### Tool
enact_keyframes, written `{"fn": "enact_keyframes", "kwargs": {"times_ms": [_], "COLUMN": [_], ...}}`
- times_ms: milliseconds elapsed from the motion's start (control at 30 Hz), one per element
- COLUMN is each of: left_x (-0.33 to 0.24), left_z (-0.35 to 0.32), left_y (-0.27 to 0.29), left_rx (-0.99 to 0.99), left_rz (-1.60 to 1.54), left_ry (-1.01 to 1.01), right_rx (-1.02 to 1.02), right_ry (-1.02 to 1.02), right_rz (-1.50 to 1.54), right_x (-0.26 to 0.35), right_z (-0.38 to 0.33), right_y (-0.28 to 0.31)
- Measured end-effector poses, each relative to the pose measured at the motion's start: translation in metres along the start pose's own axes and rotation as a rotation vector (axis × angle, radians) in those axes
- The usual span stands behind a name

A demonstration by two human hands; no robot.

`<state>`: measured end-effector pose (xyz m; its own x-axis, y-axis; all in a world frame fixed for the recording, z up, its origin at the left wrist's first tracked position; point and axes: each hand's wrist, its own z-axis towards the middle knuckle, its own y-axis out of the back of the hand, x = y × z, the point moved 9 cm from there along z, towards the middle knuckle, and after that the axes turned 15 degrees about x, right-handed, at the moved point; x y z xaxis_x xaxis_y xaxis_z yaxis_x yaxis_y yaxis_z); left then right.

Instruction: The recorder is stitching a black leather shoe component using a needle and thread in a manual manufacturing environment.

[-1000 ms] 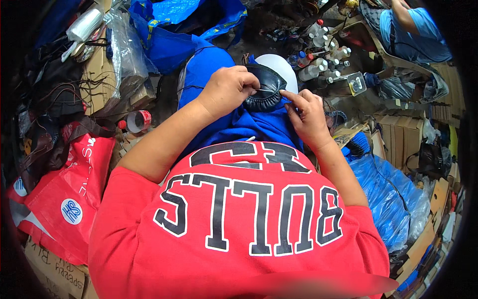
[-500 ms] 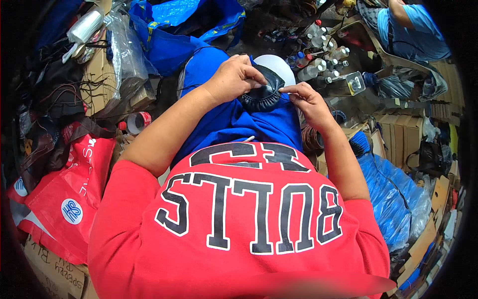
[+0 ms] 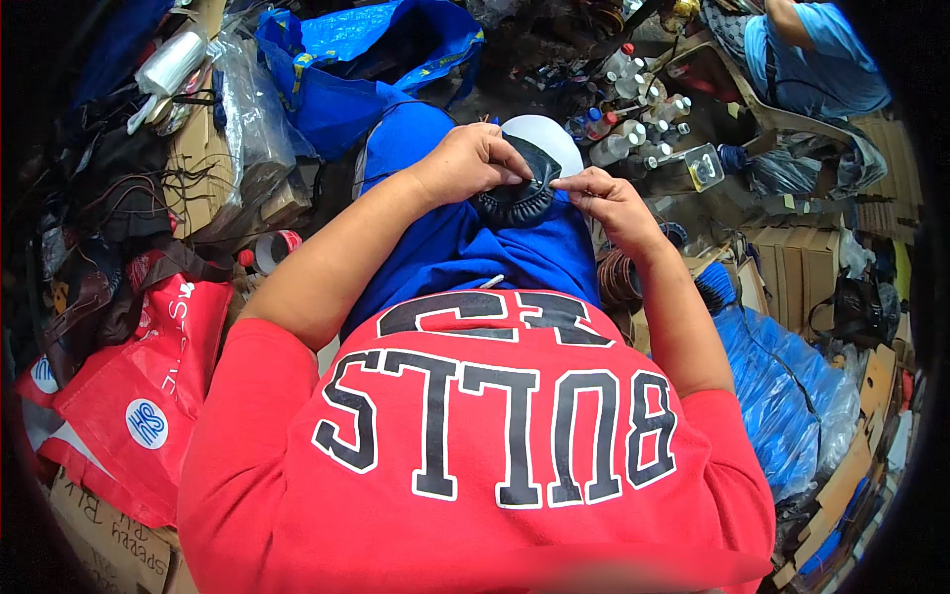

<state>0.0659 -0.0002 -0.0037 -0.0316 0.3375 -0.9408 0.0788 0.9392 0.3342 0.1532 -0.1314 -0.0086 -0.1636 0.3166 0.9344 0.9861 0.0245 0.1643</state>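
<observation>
A black leather shoe upper (image 3: 519, 210) with a gathered, pleated toe edge rests on my lap, over the blue trousers (image 3: 455, 255). My left hand (image 3: 482, 158) is closed on its upper left part, thumb and fingers pinched together at the leather. At the right edge, my right hand (image 3: 606, 201) is closed in a pinch close to the upper; what sits between its fingertips is too small to make out. A smooth white rounded piece (image 3: 550, 142) shows just beyond the upper, between my knees.
A blue bag (image 3: 336, 109) stands ahead on the left, a red bag (image 3: 129, 396) nearer. Several plastic bottles (image 3: 618, 148) cluster ahead on the right, near a person in a blue shirt (image 3: 821, 69). Cardboard boxes (image 3: 792, 267) and blue plastic wrapping (image 3: 767, 386) lie at the right.
My left hand has shifted slightly right and down over the upper. The fingertips of both hands are closer together. My right hand has barely moved.
</observation>
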Motion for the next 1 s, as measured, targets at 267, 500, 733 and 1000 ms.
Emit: {"fn": "enact_keyframes", "kwargs": {"times_ms": [267,500,733,1000], "left_x": [-0.017,-0.007,0.019,0.010], "left_z": [0.023,0.001,0.003,0.018], "left_y": [-0.003,-0.004,-0.019,-0.023], "left_rx": [0.176,0.175,0.080,0.062], "left_rz": [0.112,0.052,-0.417,-0.257], "left_ry": [-0.165,0.115,0.138,0.066], "right_rx": [0.082,0.015,-0.053,-0.126], "right_ry": [0.015,0.003,-0.001,0.009], "right_rz": [0.092,0.239,0.307,0.171], "right_x": [-0.008,-0.004,-0.010,-0.008], "right_z": [0.007,-0.001,0.001,0.011], "right_y": [0.001,-0.008,-0.011,0.000]}}
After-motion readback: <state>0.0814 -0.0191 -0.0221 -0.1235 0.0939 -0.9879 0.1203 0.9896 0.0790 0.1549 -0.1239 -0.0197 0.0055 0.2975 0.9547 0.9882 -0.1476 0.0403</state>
